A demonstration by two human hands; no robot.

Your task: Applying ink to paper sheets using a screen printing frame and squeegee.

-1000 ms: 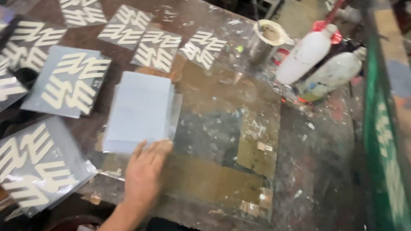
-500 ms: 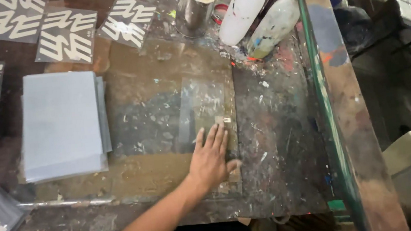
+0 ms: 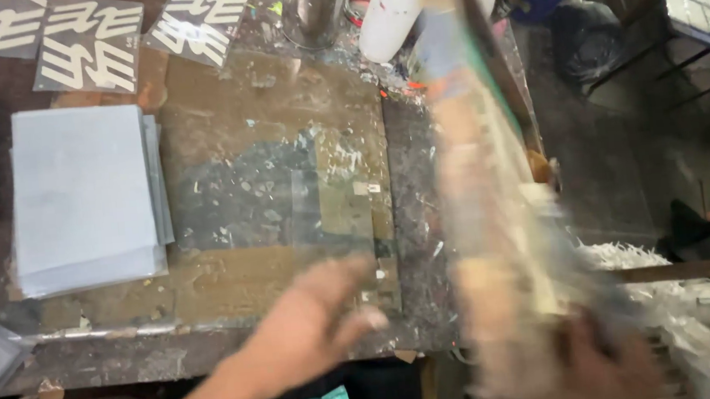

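Note:
My left hand [image 3: 319,322] hovers open and blurred over the near edge of the paint-stained worktable [image 3: 270,113], fingers spread and holding nothing. It is just in front of a smeared, taped patch of the tabletop [image 3: 321,202]. My right hand [image 3: 613,361] is at the lower right, closed around the near end of a long wooden frame [image 3: 481,171]. The frame is motion-blurred and runs along the table's right side. A stack of pale blue-grey sheets [image 3: 80,193] lies flat to the left of my left hand.
Dark sheets with white stripe prints [image 3: 89,43] lie along the table's back and left. A metal can [image 3: 312,6] and a white bottle [image 3: 390,12] stand at the back. Right of the table are shredded white scraps [image 3: 689,299] and dark floor.
My left hand has lifted off the tabletop and drawn back toward the near edge. The wooden frame is now blurred with motion, and my right hand has come into view on it.

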